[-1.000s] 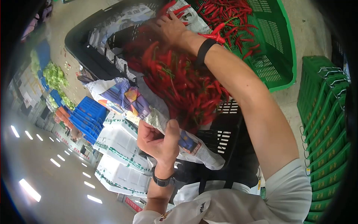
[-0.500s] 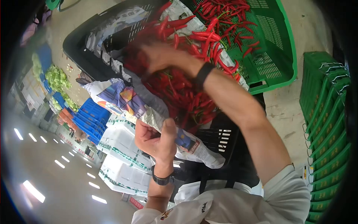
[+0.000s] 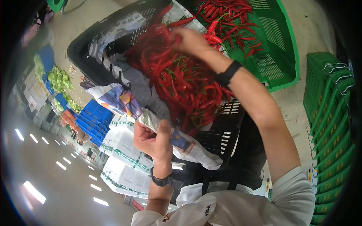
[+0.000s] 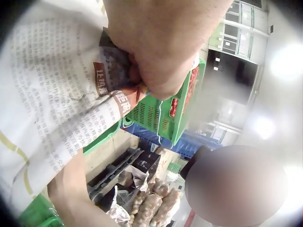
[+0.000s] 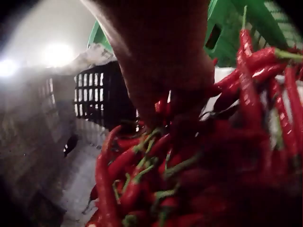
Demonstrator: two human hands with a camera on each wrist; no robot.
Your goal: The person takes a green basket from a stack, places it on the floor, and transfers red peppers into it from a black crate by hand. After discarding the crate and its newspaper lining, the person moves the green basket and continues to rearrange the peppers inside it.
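Red chili peppers with green stems lie heaped in a black crate lined with newspaper. My left hand pinches the newspaper's folded edge between thumb and curled fingers on the near left side. In the left wrist view, printed newspaper hangs from that grip. My right hand, blurred, is at the far side of the heap with its fingers curled around some chili peppers. In the right wrist view the hand reaches down among the chili peppers, its fingertips hidden.
A green crate holding more red chilies adjoins the black crate's far right side. Stacked green crates stand at right. White foam boxes, blue crates and leafy greens are at left. Another person's head shows blurred.
My right hand moved from the far edge into the crate, then back right to the far side of the heap. My left hand keeps its pinch on the newspaper, having shifted slightly left.
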